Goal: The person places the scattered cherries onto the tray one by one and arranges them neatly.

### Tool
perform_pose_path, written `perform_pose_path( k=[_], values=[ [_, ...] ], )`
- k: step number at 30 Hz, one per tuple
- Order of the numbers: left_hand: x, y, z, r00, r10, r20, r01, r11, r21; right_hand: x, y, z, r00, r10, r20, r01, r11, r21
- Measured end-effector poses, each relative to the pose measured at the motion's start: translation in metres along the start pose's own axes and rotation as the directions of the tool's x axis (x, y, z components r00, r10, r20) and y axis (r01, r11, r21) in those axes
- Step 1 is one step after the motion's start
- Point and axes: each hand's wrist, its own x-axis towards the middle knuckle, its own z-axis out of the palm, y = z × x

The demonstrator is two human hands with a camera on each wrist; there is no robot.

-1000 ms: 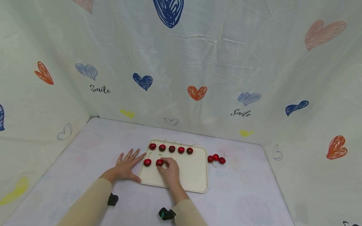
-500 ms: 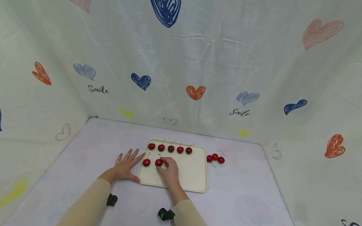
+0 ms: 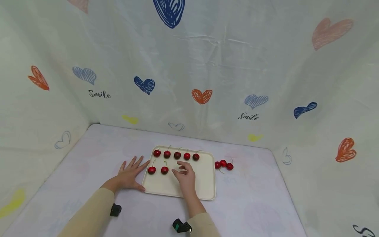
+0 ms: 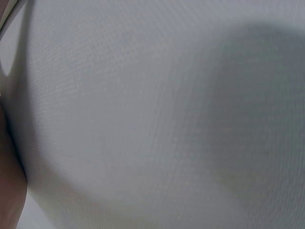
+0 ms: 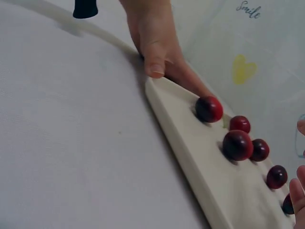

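Observation:
A cream rectangular tray (image 3: 204,181) lies on the table. Along its far side sits a row of several red cherries (image 3: 177,155) with stems. Two more, a left cherry (image 3: 152,170) and a right cherry (image 3: 164,170), form a nearer row. My left hand (image 3: 128,177) is spread flat at the tray's left edge, thumb at the near corner; the right wrist view also shows that left hand (image 5: 155,45) there. Over the tray, just right of the nearer row, my right hand (image 3: 187,176) has thumb and index finger parted, holding nothing. Its fingertips (image 5: 299,195) show at the right wrist view's edge.
Several loose cherries (image 3: 223,163) lie clustered on the table beside the tray's right edge. A pale cloth (image 3: 219,125) printed with hearts hangs behind the white table (image 3: 251,194). Mostly blurred pale cloth (image 4: 119,114) fills the left wrist view.
My right hand has let go of the right cherry of the nearer row and moved right, its fingers parting. The left hand stays at the tray edge. The head view shifts slightly.

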Motion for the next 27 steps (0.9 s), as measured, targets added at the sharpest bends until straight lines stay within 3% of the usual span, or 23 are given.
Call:
perform_pose_path(
  k=[4,12,21,27],
  values=[
    [0.000,-0.002,0.001,1.000,-0.002,0.003,0.002,1.000,0.026,0.003,-0.010,-0.022,0.997,0.025,-0.079,-0.024,0.999,0.022],
    [-0.003,0.003,0.000,1.000,-0.011,-0.008,0.012,1.000,0.020,0.014,0.010,-0.060,0.984,0.051,-0.172,-0.055,0.998,-0.015],
    [-0.002,0.005,0.001,1.000,-0.012,-0.010,0.012,1.000,0.015,0.026,0.021,-0.114,0.955,0.073,-0.286,-0.094,0.994,-0.058],
    [-0.001,0.002,0.001,1.000,-0.011,-0.013,0.011,1.000,0.027,0.029,0.033,-0.141,0.942,0.103,-0.318,-0.130,0.989,-0.066]
  ],
)
